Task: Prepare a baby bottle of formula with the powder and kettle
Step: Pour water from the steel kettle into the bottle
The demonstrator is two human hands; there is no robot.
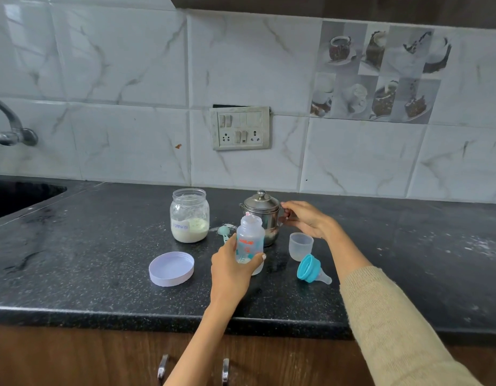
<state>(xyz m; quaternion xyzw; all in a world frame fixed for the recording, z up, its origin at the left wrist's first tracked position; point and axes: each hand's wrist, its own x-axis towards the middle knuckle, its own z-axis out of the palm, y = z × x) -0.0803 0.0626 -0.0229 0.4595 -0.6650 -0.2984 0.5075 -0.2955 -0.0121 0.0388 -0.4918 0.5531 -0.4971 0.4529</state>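
In the head view, a black speckled counter (74, 246) is seen below a wall of marbled white tiles. An open baby bottle (250, 240) stands upright near the middle of the counter and is gripped low on its body by the left hand (230, 270), the thumb at the left side and the fingers curled round the right side, one fingertip showing at the front. A little white powder can be made out at the bottom of the bottle.

Just behind the bottle stands a small steel kettle (262, 217) with its lid on. Its handle, on the right side, is touched by the right hand (308, 220), whose fingers are loosely bent toward it; whether the handle is actually pinched cannot be told.

To the left, an open glass jar (189, 215), about a third full of white powder and labelled by hand, stands upright. Its white lid (171, 268) lies in front of it. A pale scoop (224, 232) lies between jar and bottle. A clear cap (300, 246) stands to the right of the kettle, and the teal ring with its teat (312, 270) lies tipped on its side just in front of the cap.
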